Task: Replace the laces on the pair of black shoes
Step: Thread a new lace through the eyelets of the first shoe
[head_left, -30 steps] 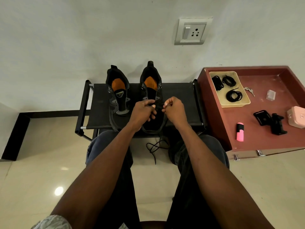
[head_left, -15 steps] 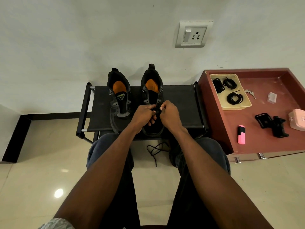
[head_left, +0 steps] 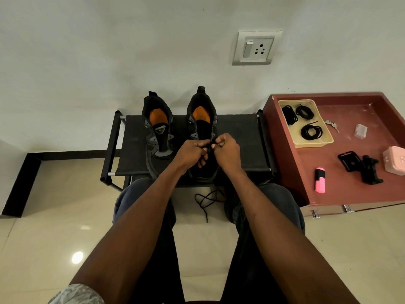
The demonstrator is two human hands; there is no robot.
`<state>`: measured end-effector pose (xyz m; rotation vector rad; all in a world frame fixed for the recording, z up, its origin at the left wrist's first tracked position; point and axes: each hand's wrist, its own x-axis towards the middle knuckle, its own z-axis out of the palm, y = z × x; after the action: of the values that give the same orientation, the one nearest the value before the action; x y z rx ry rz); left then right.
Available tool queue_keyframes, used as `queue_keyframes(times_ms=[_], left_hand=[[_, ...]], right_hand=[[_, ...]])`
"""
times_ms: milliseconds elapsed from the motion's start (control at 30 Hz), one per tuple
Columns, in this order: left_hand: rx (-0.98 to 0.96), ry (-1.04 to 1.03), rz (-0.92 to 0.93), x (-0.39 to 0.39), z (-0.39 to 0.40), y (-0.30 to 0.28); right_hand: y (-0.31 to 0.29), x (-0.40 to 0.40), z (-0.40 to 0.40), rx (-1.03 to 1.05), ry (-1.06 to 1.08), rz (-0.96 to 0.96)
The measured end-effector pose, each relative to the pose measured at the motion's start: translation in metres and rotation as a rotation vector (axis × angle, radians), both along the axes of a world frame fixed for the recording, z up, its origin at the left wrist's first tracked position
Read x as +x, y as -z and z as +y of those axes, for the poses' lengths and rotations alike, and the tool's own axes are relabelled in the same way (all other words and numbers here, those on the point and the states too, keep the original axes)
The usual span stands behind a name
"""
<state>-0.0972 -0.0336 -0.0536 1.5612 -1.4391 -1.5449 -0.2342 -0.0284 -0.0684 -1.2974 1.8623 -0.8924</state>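
A: Where are the shoes?

B: We have both on the black rack (head_left: pixel 238 137) by the wall, heels toward it, orange insoles showing. The left shoe (head_left: pixel 158 130) stands alone with no lace through its eyelets. Our hands are on the right shoe (head_left: pixel 202 126).

A: And the fingers?

B: Our left hand (head_left: pixel 190 153) and right hand (head_left: pixel 225 151) meet over the middle of the shoe, knuckles nearly touching. Both have fingers curled tight, pinching a thin black lace (head_left: pixel 211 146) between thumb and fingertips, next to the eyelets on the shoe's right edge. Whether the tip has gone into a hole we cannot tell.

A: Any other laces?

B: One loose lace (head_left: pixel 206 199) lies tangled on the tile floor between our knees, under the rack's front edge. Three coiled black ones sit in the beige tray (head_left: pixel 315 142) on the red cabinet (head_left: pixel 350 189) to our right.

A: Any brand or writing we can read?

B: None. The tongue of the left shoe has a small greenish mark, too blurred to make out. The pink box (head_left: pixel 395 160) at the cabinet's edge shows no legible print either.

A: What else is on the cabinet?

B: Keys (head_left: pixel 332 124) just beside the tray, a small clear case (head_left: pixel 360 131), a pink highlighter (head_left: pixel 320 179) and a black clamp (head_left: pixel 370 170) touching a black pouch (head_left: pixel 350 161). A switch and socket plate (head_left: pixel 256 48) sits on the wall above.
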Motion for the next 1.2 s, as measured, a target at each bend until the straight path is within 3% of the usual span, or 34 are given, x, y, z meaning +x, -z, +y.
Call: queue_keyframes(times_ms=[233, 467, 633, 833, 867, 1000, 1067, 1200], left_hand=[[-0.023, 0.063, -0.074, 0.001, 0.000, -0.001], [-0.147, -0.035, -0.207, -0.009, 0.003, 0.006], [-0.249, -0.081, -0.252, -0.011, 0.008, 0.010], [-0.393, -0.175, -0.166, 0.001, 0.015, 0.010], [-0.365, -0.190, -0.055, 0.004, 0.017, 0.007], [0.061, -0.239, 0.844, 0.027, 0.024, -0.017], [0.185, -0.149, 0.886, 0.043, 0.028, -0.022], [0.483, 0.387, 0.513, 0.063, 0.048, -0.011]], right_hand=[[-0.003, 0.000, -0.005, 0.036, -0.057, -0.084], [-0.004, -0.006, -0.011, 0.068, -0.050, -0.091], [-0.004, -0.001, -0.013, 0.024, -0.062, 0.034], [-0.004, -0.006, -0.016, 0.056, -0.064, 0.114], [-0.005, -0.006, -0.018, 0.069, -0.059, 0.106], [-0.008, -0.005, -0.020, 0.092, -0.050, 0.126], [-0.009, -0.005, -0.021, 0.091, -0.047, 0.131], [-0.010, -0.005, -0.020, 0.108, -0.049, 0.114]])
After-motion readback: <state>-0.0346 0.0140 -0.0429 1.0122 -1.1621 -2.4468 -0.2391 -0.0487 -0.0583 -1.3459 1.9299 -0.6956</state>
